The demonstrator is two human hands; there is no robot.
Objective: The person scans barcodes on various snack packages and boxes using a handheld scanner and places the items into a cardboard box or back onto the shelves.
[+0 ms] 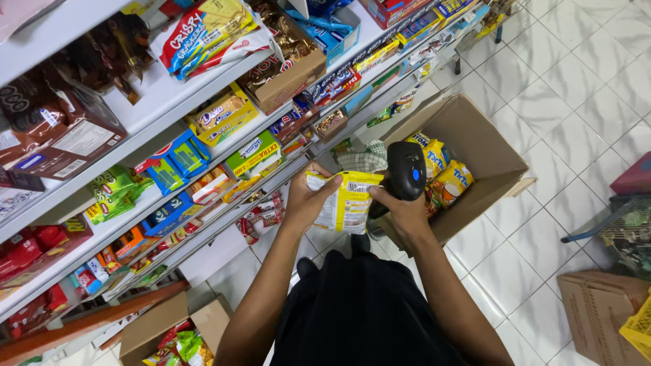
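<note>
Your left hand holds a yellow snack packet in front of your chest, above the white tiled floor. The grip there is closed on the packet's left edge: your thumb lies across the near face and your fingers curl around behind the top corner. The packet stands roughly upright, its printed back turned toward you, and most of it sticks out to the right of that grip.

Your right hand is wrapped around the handle of a black handheld scanner. That grip is closed on the scanner, whose head rises above your knuckles and sits just beside the packet's upper right corner. Your right fingers touch, or nearly touch, the packet's right edge; you cannot tell which from this view.

Just beyond your hands an open cardboard box sits on the floor, with more yellow and orange snack packets inside. To your left run white shelves crowded with biscuit boxes and sweets. A second, smaller cardboard box with packets in it lies low at the left, by the foot of the shelves.
</note>
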